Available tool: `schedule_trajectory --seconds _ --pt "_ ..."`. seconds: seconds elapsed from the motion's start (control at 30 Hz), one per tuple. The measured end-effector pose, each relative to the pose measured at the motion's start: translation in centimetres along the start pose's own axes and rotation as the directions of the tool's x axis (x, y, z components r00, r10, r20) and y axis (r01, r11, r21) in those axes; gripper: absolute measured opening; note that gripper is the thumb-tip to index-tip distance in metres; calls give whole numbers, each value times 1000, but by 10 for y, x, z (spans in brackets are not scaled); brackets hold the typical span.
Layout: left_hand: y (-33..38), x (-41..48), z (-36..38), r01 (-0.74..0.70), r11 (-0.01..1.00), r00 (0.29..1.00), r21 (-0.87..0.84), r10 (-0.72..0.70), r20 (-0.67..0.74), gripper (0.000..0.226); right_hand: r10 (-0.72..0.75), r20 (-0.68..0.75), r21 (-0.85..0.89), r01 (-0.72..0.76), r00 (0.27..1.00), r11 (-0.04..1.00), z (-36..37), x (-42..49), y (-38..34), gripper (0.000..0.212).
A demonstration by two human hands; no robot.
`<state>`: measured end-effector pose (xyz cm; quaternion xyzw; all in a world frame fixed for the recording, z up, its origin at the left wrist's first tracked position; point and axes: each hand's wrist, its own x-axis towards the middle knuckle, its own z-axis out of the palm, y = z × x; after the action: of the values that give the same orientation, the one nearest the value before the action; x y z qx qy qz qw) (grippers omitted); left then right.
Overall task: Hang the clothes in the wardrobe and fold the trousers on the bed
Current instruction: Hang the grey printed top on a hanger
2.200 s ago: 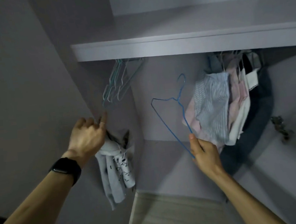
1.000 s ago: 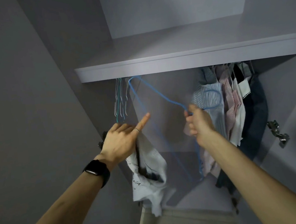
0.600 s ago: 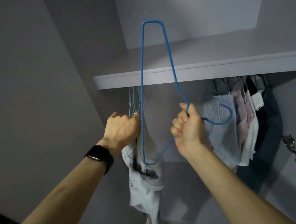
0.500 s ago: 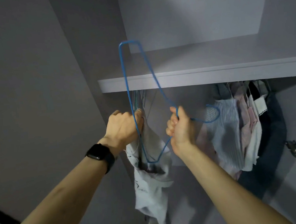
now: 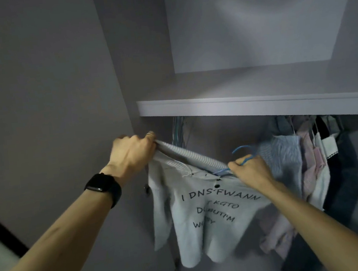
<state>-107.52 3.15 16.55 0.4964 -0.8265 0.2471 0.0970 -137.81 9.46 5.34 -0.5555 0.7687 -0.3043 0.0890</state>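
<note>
Where the shirt is: the pale grey shirt with black lettering hangs just below the shelf, stretched by its neck between two hands and not yet on any rail.
Left hand: the left hand, below the shelf's left end, is fisted on the ribbed collar and pulls it taut.
Right hand: the right hand, lower and under the shelf's middle, is curled tight round the neck of the blue hanger. The hook sticks up past the knuckles, and I cannot tell whether cloth is caught in the same grip.
Step, as I judge it: seating the hanger inside the shirt, with the hanging yet to come.
Risk, shoulder: if the left hand lets go before the wire reaches that shoulder, the shirt will likely sag off one side and drop.
Risk, neck: hard pulling could strain the small buttons at the opening.
Risk, hook: it points toward the hung clothes and could snag the striped one nearest it.
Compartment under the shelf: spare hangers bunched at the left end and a packed row of garments toward the right. The rail is hidden behind the shelf's front edge.
Compartment above the shelf: only its walls and floor show.
</note>
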Motion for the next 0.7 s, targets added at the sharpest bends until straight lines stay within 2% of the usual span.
schedule_trajectory --seconds 0.03,0.1,0.17,0.2,0.23,0.3,0.37,0.43,0.47,0.5,0.57,0.63,0.7 --pt "2 2 -1 -2 1000 1000 1 2 7 25 -44 62 -85 49 997 995 0 -4 -5 41" --pt "13 6 -2 0 999 999 -36 1 33 27 -161 78 -60 166 984 984 -6 -2 -24 50" --pt "33 9 -2 -15 996 999 -85 19 46 27 -286 -85 53 291 955 955 -17 5 -51 54" --pt "44 12 -3 -24 995 999 -100 28 37 27 -308 -114 65 316 945 947 -21 11 -65 52" --pt "53 15 -5 -27 994 999 -110 30 30 28 -348 -63 30 350 935 936 -22 21 -71 48" --pt "63 22 -10 18 989 999 -145 -11 47 29 -300 211 -172 337 930 926 -16 32 -79 41" --pt "63 26 -6 94 949 979 -300 -34 199 34 -233 327 -284 331 916 900 -9 36 -80 44" --pt "65 25 1 167 803 920 -572 82 384 46 -236 223 -119 267 946 956 -14 34 -83 53" --pt "69 21 4 176 722 906 -669 146 396 52 -236 143 -43 244 961 969 -17 31 -86 57" --pt "74 18 7 155 682 916 -715 172 362 55 -245 88 -8 247 965 969 -20 29 -89 59" --pt "89 17 14 100 667 953 -738 150 264 49 -219 64 24 218 973 976 -24 25 -93 66" --pt "102 17 15 137 591 967 -795 94 237 35 -186 109 106 175 976 979 -29 20 -96 69" --pt "109 20 15 164 530 974 -832 47 222 23 -194 166 258 147 967 955 -35 18 -89 61"
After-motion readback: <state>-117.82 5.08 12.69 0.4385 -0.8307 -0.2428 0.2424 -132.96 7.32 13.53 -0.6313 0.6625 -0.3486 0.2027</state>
